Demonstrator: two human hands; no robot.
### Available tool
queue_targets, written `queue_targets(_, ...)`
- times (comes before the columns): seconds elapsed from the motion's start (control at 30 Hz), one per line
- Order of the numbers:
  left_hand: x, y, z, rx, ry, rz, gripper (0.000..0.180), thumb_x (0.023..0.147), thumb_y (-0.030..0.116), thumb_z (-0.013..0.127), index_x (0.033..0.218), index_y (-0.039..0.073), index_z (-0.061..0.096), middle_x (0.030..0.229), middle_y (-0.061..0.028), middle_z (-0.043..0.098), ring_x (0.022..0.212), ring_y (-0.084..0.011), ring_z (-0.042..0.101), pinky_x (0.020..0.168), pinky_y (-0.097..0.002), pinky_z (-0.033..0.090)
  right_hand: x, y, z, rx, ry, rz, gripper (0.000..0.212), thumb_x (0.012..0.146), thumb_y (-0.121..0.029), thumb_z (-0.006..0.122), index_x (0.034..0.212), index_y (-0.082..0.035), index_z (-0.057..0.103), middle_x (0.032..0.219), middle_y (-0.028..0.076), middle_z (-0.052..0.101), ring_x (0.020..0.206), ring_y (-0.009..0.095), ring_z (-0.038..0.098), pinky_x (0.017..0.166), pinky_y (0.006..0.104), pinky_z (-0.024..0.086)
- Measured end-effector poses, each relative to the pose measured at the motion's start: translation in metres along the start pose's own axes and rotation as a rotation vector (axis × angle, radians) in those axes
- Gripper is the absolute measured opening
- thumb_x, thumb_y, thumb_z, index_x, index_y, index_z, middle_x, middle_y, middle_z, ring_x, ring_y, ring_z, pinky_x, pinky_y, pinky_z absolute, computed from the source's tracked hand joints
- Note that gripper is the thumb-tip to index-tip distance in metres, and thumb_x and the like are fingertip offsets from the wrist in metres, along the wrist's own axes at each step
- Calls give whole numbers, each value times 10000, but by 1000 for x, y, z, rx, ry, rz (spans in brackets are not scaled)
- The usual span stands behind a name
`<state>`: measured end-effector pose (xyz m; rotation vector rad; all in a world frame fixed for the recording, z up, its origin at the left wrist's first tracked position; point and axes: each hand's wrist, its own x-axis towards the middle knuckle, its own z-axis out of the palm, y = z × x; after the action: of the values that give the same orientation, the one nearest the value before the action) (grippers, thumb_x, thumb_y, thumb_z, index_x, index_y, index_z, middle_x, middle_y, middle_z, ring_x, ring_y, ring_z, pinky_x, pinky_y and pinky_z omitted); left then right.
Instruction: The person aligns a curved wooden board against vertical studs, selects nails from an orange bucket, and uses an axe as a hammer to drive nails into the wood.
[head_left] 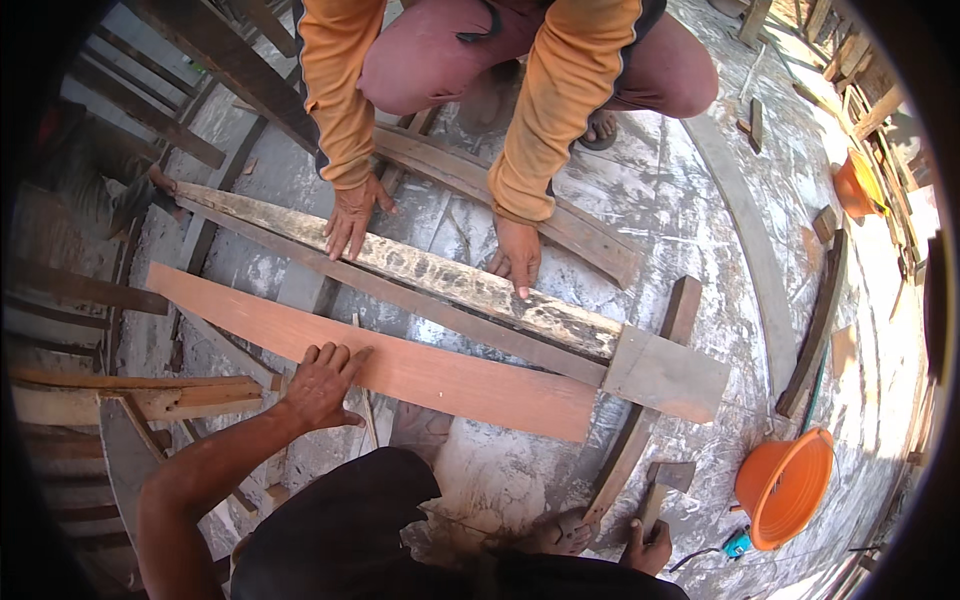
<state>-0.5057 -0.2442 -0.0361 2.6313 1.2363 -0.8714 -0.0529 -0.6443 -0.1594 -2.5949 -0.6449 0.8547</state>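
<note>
My left hand [325,385] rests its fingers on a long reddish wooden board [465,385], with the thumb apart beyond its near edge. At the lower right, my right hand [646,548] is closed round the wooden handle of a hatchet [672,476], whose head points away from me. Beyond the board lies a long timber [430,268] with a pale, dark-stained face and a brown side. A person in orange sleeves presses both hands [518,255] on it. A grey flat piece [668,372] lies across its right end.
An orange bucket [790,490] stands at the right, with a teal tool [737,543] beside it. Wooden beams [630,460] lie under the pieces. Upright timbers [150,110] crowd the left. Another person [95,160] is at the far left. Curved timber [815,320] lies right.
</note>
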Motion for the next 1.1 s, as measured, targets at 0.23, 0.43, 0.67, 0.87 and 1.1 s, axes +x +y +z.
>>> queue_targets(0.23,52,7,51,-38,145,-108,1307,530,521,943,1525,-44,310,1262,-197,523,1187,-366,489,1042,-503,371,50,-144,-4,-191,92,-887,792,775,-390,864,1401,-74,497,1314,169,526,1201,393,501,1059,543,382)
queue_targets(0.43,46,-5,60,71,205,-63,1062,656,317,866,1501,-63,346,1203,-216,530,1140,-392,508,981,-538,413,80,-200,55,-480,-76,-1127,645,884,-253,722,1475,-137,492,1488,149,481,1366,375,451,1168,553,308)
queue_targets(0.67,29,-40,25,-102,266,64,825,650,371,852,1372,62,596,1017,-156,547,1004,-366,549,880,-471,445,83,-198,40,-58,-17,-1202,571,690,-44,746,1246,-95,624,1253,94,652,1212,306,591,1029,472,467)
queue_targets(0.87,41,-67,-13,-138,316,-17,742,652,535,859,1166,38,658,1001,-143,519,997,-363,537,907,-488,431,68,-224,32,460,-270,-717,314,925,-174,785,1090,-17,569,912,139,699,811,250,685,761,330,539)
queue_targets(1.1,54,-29,-27,-37,210,124,1347,404,717,901,1487,62,438,1112,-139,520,1104,-335,514,1013,-478,383,59,-229,51,871,-313,-372,365,1066,-299,597,1237,19,544,1045,69,661,933,112,594,829,272,503)
